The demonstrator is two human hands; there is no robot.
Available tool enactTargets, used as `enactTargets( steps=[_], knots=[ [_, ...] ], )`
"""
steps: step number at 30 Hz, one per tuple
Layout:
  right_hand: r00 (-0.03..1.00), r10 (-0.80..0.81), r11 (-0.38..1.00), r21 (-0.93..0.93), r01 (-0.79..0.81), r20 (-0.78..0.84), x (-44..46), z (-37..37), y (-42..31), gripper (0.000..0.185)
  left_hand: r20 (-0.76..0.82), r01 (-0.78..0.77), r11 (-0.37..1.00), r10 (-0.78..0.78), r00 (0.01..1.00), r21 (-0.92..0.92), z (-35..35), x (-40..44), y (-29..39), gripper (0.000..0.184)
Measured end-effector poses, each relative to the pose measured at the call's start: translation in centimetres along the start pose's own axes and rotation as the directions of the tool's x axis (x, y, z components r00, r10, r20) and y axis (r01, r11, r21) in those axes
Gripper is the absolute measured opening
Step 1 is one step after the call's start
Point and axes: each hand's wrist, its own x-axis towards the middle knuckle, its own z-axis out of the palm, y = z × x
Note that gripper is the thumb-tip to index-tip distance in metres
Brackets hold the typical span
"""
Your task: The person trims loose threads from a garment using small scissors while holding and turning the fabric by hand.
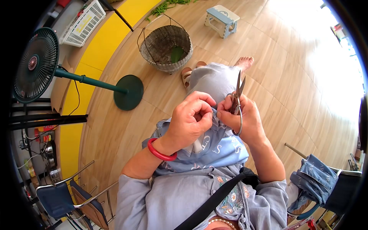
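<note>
A pair of scissors points up, away from my body, with its loop handles around the fingers of my right hand. The thumb and index finger of that hand pinch close to a gathered edge of a blue garment with white lettering, spread over my lap. Close beside it, to the left, my left hand is closed in a pinch. Whatever lies between its fingertips is too small to make out. Under both hands the cloth is bunched, and part of it is hidden.
A woven basket with a green leaf inside stands ahead on the wooden floor. Left of it is a green standing fan. A small folding stool is farther off. Blue garments lie over a chair at right; another chair stands left.
</note>
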Motion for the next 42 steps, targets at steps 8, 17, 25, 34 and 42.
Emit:
enactTargets(
  steps=[8,17,25,34,42],
  knots=[
    [0.994,-0.058,0.997,0.036,0.061,-0.089,-0.1,0.6,1.0,0.017,-0.001,0.020,0.993,-0.020,1.000,0.115,0.2,-0.1,0.9,0.020],
    [0.997,0.015,0.994,0.109,-0.006,-0.076,-0.1,0.2,1.1,0.021,0.021,0.082,0.993,-0.084,0.996,0.080,0.0,-0.3,0.7,0.011],
    [0.995,0.083,0.987,0.141,-0.076,-0.046,-0.3,0.4,0.5,0.024,0.024,0.078,0.990,-0.082,0.996,0.118,-0.2,-0.5,0.5,0.005],
    [0.996,0.039,0.990,0.138,-0.028,-0.084,-0.1,0.9,0.9,0.017,0.059,0.220,0.947,-0.212,0.975,-0.234,-0.1,-0.3,0.3,0.007],
    [0.997,0.073,0.994,-0.085,-0.076,-0.037,-0.5,-0.7,0.3,0.026,0.068,0.204,0.948,-0.193,0.979,-0.245,0.0,0.2,0.1,0.008]
  ],
)
